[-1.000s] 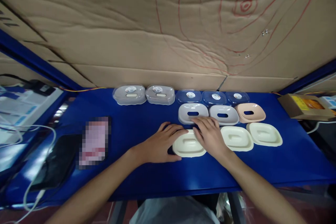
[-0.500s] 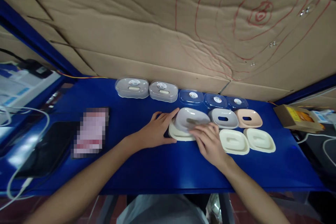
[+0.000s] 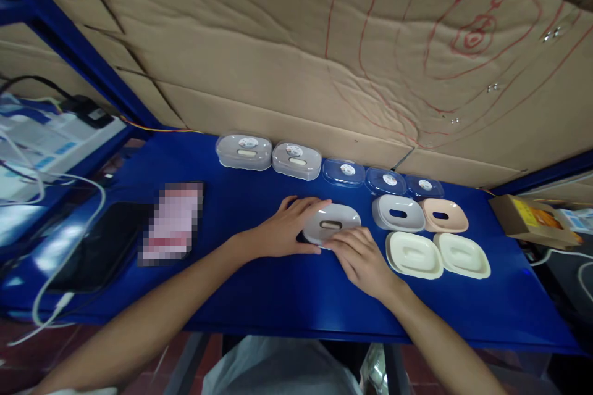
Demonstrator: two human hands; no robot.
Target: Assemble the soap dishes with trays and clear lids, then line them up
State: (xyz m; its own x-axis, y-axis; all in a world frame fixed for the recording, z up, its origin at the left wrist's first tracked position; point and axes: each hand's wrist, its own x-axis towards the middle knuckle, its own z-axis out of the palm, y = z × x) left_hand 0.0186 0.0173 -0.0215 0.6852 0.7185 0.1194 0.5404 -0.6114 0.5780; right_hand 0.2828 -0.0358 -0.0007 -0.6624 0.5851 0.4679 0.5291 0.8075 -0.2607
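A grey oval dish (image 3: pixel 332 216) with a pale slot in its middle lies on the blue table, between my two hands. My left hand (image 3: pixel 291 226) has its fingers apart, thumb and fingertips against the dish's left side. Bent over the dish's lower right edge, my right hand (image 3: pixel 359 254) has its fingers close together on the rim. To the right are a grey dish (image 3: pixel 398 214) and a peach dish (image 3: pixel 445 216), each with an open slot, above two cream trays (image 3: pixel 414 254).
Two lidded grey boxes (image 3: pixel 244 151) and several clear lids (image 3: pixel 343 172) line the back by the cardboard wall (image 3: pixel 259 43). A blurred-out phone (image 3: pixel 171 222) and a black tablet (image 3: pixel 99 247) with a white cable lie left. An open carton (image 3: pixel 532 222) stands right.
The grey dish, tilted over a cream tray before, now sits level and covers it, with the pale middle showing through the slot. The view has shifted slightly.
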